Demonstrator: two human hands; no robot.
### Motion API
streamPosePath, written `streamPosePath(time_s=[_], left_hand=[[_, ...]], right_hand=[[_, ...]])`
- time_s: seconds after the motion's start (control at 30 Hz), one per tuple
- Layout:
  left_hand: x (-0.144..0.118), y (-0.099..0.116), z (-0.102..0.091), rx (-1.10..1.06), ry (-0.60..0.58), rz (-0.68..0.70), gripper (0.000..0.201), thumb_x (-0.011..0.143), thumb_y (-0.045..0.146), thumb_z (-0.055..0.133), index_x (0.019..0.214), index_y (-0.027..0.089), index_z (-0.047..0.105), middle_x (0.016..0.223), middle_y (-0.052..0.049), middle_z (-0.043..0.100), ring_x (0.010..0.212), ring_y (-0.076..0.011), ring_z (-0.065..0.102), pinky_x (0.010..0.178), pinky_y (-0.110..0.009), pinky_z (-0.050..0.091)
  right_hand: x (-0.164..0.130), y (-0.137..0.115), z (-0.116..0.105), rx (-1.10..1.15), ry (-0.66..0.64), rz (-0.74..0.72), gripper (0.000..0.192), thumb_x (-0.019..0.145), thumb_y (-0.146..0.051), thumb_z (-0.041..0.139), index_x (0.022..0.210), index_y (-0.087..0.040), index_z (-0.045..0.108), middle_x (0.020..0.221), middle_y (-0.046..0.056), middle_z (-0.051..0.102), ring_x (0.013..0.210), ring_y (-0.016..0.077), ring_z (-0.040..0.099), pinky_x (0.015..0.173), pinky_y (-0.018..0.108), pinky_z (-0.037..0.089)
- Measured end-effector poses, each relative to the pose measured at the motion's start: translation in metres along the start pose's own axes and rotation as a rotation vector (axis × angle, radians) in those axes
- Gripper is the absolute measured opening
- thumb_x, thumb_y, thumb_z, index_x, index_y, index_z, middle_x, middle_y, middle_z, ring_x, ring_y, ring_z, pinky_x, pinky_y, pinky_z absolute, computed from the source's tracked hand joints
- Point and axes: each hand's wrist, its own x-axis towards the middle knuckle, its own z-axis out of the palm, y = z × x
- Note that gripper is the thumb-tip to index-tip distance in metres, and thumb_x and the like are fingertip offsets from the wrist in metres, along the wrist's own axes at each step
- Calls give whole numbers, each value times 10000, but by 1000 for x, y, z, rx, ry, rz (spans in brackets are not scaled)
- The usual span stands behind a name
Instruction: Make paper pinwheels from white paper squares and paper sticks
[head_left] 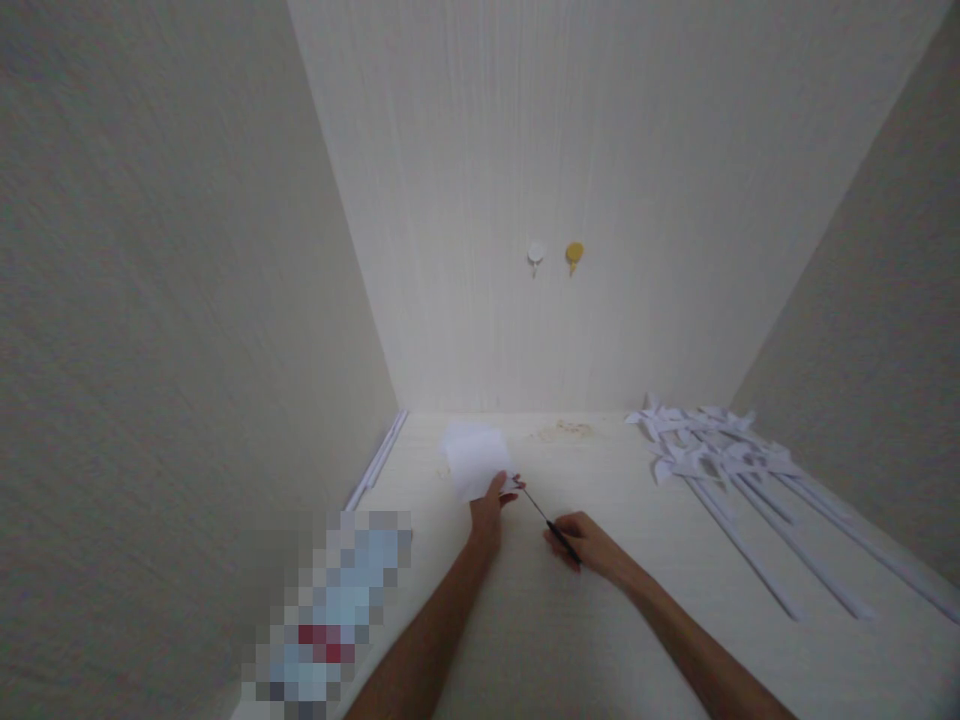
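Observation:
My left hand (491,510) pinches the near right corner of a white paper piece (478,458), which looks like more than one sheet, above the pale tabletop. My right hand (581,540) is wrapped round the black handle of a thin-shafted screwdriver (564,543). Its shaft slants up and left, and the tip meets the paper corner by my left fingertips. Whether the tip has gone through the paper cannot be made out. On the right lie several white paper pinwheels (694,455), overlapping, with rolled paper sticks (742,545) reaching toward me.
Rolled white paper sticks (379,455) lie along the left wall. A blurred-out blue and red item (337,600) sits at the left edge. Brownish marks (570,428) show on the tabletop near the back wall, where a white hook (535,255) and a yellow hook (574,253) are fixed.

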Motion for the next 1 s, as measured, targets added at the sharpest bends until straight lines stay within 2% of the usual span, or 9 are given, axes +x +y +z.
streamPosePath(time_s=[1.0], left_hand=[[1,-1,-1,37,-35,24,266,598,284,619,798,114,578,691,-49,648,573,-163,618,490,-241,458]], right_hand=[[-1,-4,-1,-50,7,2,414,713,-488,452,451,-170,411,358,-53,387,335,58,340,370,194,246]])
